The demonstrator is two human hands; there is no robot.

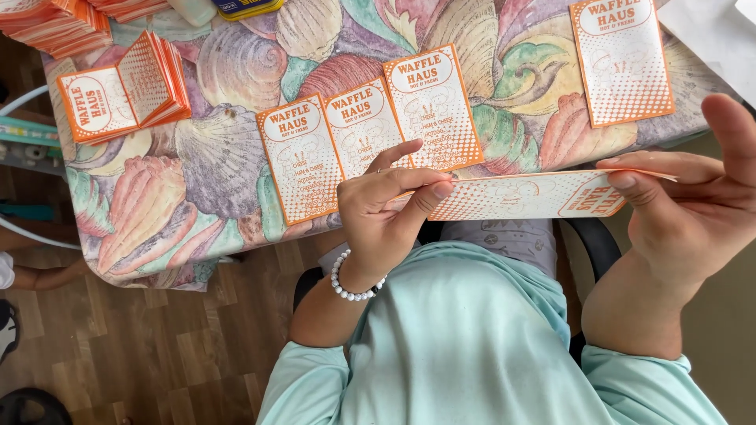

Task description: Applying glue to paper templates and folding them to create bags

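Left hand (386,208) pinches the near end of a flat orange-and-white paper sleeve (520,195), thumb and forefinger closed on its edge, a white bead bracelet (352,287) at the wrist. Right hand (693,205) takes the far end, at three o'clock from the left, fingers laid along the top edge and thumb lifted clear. The sleeve hangs level between the two hands, just off the front edge of the surface (236,71), above the person's lap.

It looks feather-light and thin, paper that will bend and crease readily, so a grip at both ends, as here, seems the way to keep it flat; a one-handed hold near the middle would likely let it droop. Not slippery, I'd judge, but easy to crumple.

At twelve o'clock from the left hand, three matching sleeves (366,138) lie overlapped on the shell-patterned cloth. One more (622,59) sits at one o'clock. A fanned stack (126,86) rests at ten o'clock.
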